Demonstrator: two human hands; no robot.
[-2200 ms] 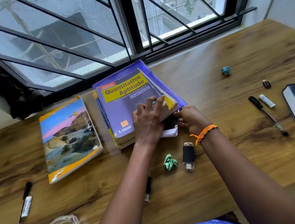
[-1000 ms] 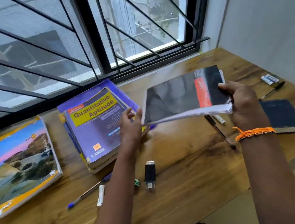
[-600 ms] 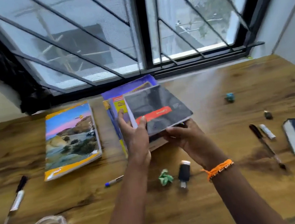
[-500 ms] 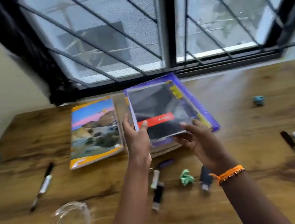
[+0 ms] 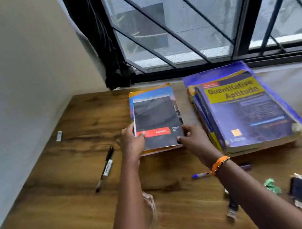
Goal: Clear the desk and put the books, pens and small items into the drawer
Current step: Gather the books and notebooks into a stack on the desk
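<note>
Dark notebook lies on the landscape book, both hands pinching its near corners

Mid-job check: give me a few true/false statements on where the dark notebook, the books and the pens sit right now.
1. The dark notebook with a red band lies on the landscape-cover book. True.
2. Both hands are off it. False: left hand and right hand hold its near corners.
3. The black marker lies left of the hands. True.
4. The blue Quantitative Aptitude book stands upright. False: it lies flat on a stack.
</note>
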